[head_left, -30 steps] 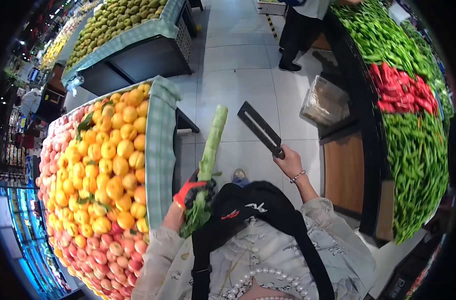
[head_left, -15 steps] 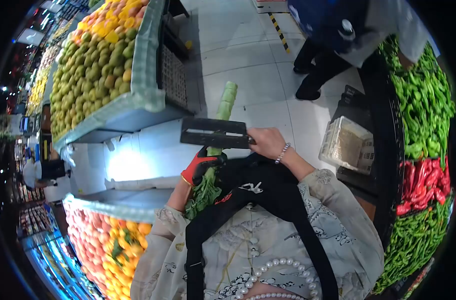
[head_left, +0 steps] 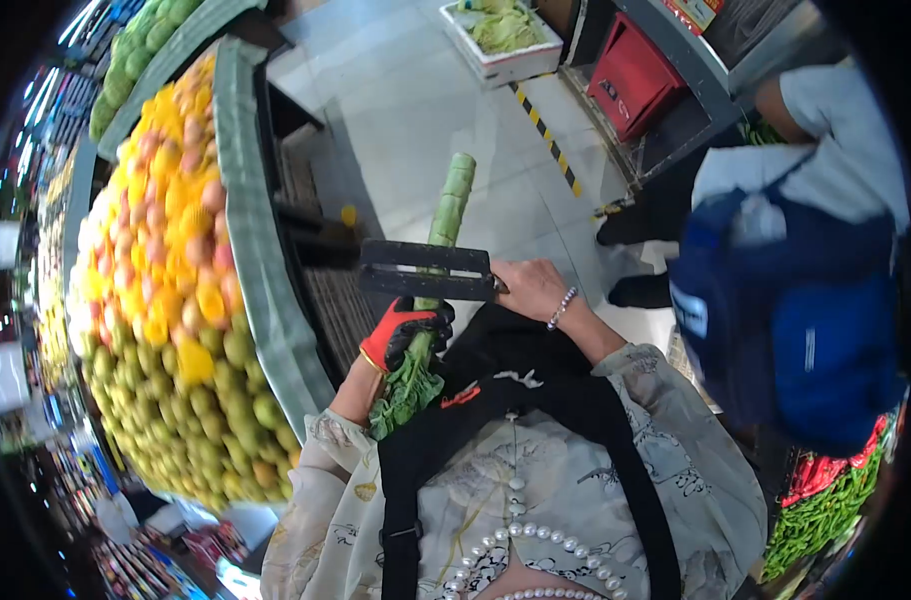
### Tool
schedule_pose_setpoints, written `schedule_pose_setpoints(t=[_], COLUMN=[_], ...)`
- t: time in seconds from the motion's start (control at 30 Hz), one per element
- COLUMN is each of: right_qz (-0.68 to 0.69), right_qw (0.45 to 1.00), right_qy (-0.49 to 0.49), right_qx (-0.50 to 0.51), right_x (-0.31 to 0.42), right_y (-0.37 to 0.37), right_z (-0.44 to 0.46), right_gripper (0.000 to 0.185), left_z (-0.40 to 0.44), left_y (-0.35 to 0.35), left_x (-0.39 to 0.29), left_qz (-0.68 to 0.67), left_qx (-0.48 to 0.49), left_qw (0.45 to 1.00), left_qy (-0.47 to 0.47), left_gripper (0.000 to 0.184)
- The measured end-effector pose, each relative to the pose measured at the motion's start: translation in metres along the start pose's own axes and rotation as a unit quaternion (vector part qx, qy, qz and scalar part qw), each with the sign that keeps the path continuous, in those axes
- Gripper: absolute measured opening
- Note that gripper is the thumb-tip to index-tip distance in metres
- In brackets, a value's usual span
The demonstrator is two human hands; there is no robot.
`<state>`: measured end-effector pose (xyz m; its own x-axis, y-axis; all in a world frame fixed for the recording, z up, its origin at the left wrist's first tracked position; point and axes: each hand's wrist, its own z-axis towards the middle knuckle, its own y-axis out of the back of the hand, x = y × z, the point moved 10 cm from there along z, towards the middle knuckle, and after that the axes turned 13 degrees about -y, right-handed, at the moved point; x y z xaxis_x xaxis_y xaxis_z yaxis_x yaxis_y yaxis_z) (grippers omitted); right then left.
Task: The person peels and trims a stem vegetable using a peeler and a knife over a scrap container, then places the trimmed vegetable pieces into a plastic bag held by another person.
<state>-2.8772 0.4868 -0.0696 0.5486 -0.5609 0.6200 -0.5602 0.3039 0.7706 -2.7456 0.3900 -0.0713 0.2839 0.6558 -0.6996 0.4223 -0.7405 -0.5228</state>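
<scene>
A long pale-green celtuce points away from me, its leafy end close to my body. My left hand, in a red and black work glove, is closed around the stem just above the leaves. In my bare right hand is the handle of a dark, broad-bladed slotted peeling knife. The blade lies crosswise over the stem, a little beyond the gloved hand. Its long slot shows the green stem through it. Most of the handle is hidden by my fingers.
Fruit is piled on a stand to my left. A person with a blue bag is close on my right, beside red and green peppers. Ahead are a white box of leafy vegetables, a red bin and striped floor tape.
My view has shifted forward along the aisle; the white box and red bin have come into sight. The person with the bag is nearer. The knife still crosses the celtuce.
</scene>
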Motion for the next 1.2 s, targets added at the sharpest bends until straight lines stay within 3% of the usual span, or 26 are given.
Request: schedule_pose_setpoints(t=[0.17, 0.27, 0.3, 0.43, 0.57, 0.67, 0.7, 0.8, 0.87, 1.07, 1.2], right_qz=[0.002, -0.014, -0.010, -0.013, -0.030, -0.020, -0.016, -0.004, 0.025, 0.079, 0.118], right_qw=[0.998, 0.998, 0.998, 0.998, 0.997, 0.991, 0.988, 0.975, 0.960, 0.932, 0.902], right_qy=[-0.060, -0.063, -0.064, -0.055, -0.062, -0.110, -0.123, -0.183, -0.237, -0.249, -0.375], right_qx=[-0.024, -0.011, -0.007, -0.015, -0.037, -0.076, -0.092, -0.126, -0.146, -0.252, -0.178], right_x=[-0.031, -0.053, -0.050, -0.045, -0.060, -0.086, -0.098, -0.130, -0.164, -0.241, -0.342], right_y=[0.056, 0.069, 0.078, 0.111, 0.135, 0.150, 0.157, 0.176, 0.174, 0.191, 0.170], right_z=[0.187, 0.311, 0.343, 0.474, 0.587, 0.664, 0.691, 0.763, 0.804, 0.908, 0.967], right_gripper=[0.023, 0.023, 0.023, 0.021, 0.020, 0.017, 0.016, 0.014, 0.014, 0.016, 0.019], left_z=[0.177, 0.273, 0.297, 0.403, 0.503, 0.584, 0.616, 0.697, 0.744, 0.882, 0.962], left_y=[0.020, 0.054, 0.052, 0.094, 0.112, 0.103, 0.114, 0.118, 0.117, 0.115, 0.135], left_x=[-0.125, -0.193, -0.218, -0.311, -0.387, -0.452, -0.454, -0.491, -0.515, -0.561, -0.582], left_qz=[0.033, 0.107, 0.050, 0.133, 0.086, 0.169, 0.154, 0.153, 0.182, 0.231, 0.293], left_qx=[0.043, -0.010, 0.014, 0.055, 0.059, 0.119, 0.112, 0.155, 0.155, 0.192, 0.152], left_qw=[0.998, 0.993, 0.997, 0.989, 0.993, 0.978, 0.976, 0.962, 0.953, 0.922, 0.899], left_qy=[0.031, 0.045, 0.064, 0.038, 0.053, 0.019, 0.105, 0.165, 0.187, 0.245, 0.288], left_gripper=[0.031, 0.032, 0.031, 0.034, 0.037, 0.039, 0.040, 0.043, 0.043, 0.052, 0.070])
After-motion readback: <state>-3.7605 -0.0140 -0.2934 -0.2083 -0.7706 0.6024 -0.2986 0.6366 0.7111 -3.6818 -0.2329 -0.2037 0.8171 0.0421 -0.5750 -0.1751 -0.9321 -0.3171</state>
